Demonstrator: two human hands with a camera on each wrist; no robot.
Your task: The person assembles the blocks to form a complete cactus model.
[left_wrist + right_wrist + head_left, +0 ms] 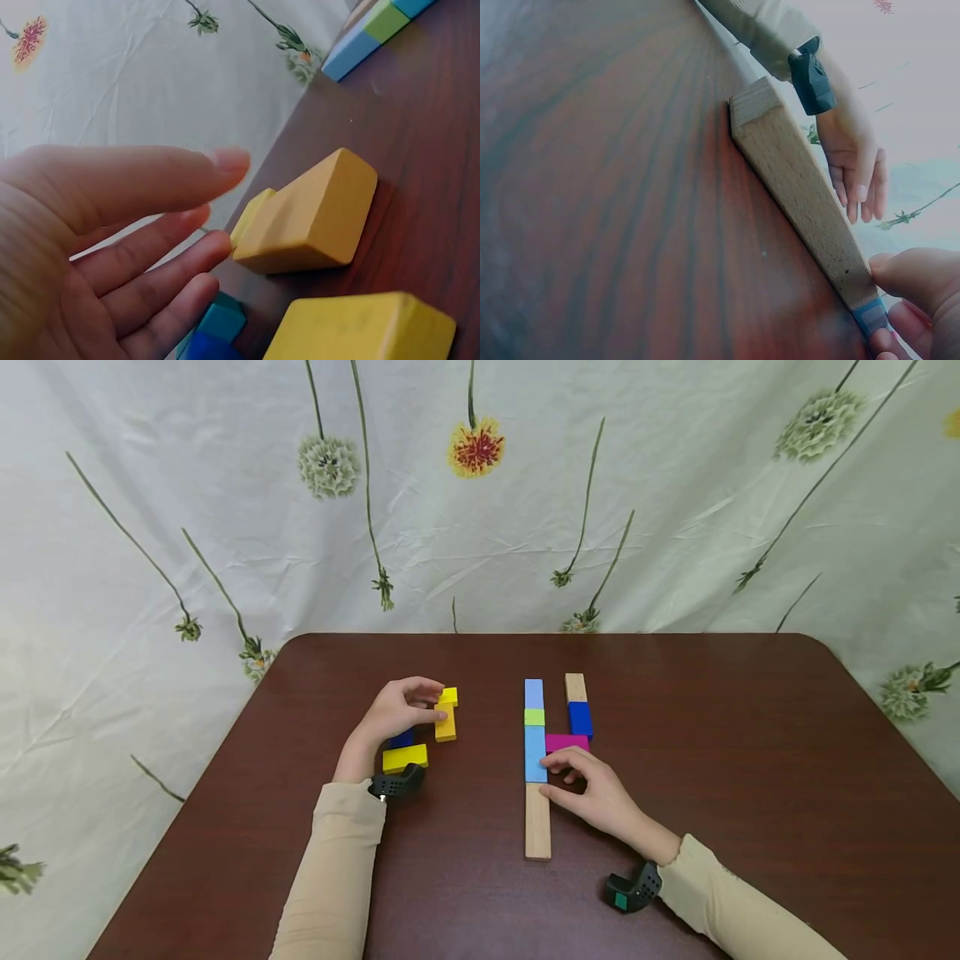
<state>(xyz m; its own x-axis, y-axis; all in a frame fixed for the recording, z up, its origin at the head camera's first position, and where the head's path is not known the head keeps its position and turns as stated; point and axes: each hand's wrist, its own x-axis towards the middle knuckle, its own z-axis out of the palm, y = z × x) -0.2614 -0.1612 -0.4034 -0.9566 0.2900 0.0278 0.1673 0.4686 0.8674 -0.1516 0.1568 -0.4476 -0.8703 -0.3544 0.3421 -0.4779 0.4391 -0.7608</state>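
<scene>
My left hand (397,708) hovers beside an orange-yellow block (445,724), thumb and fingers apart with nothing between them. A small yellow block (448,696) sits at that block's far end. Under the hand lie a dark blue block (402,739), partly covered, and a yellow block (405,758). My right hand (597,791) touches a straight row of blocks from the right. Its thumb is at the plain wooden block (802,195), its index fingertip at the sky-blue block (535,752). Farther along the row are a green block (534,717) and a pale blue block (533,693).
A magenta block (566,742) lies crosswise against the row's right side. Beyond it, a blue block (580,719) and a short wooden block (575,687) stand end to end. The dark brown table (750,735) ends at a flower-print cloth (675,485).
</scene>
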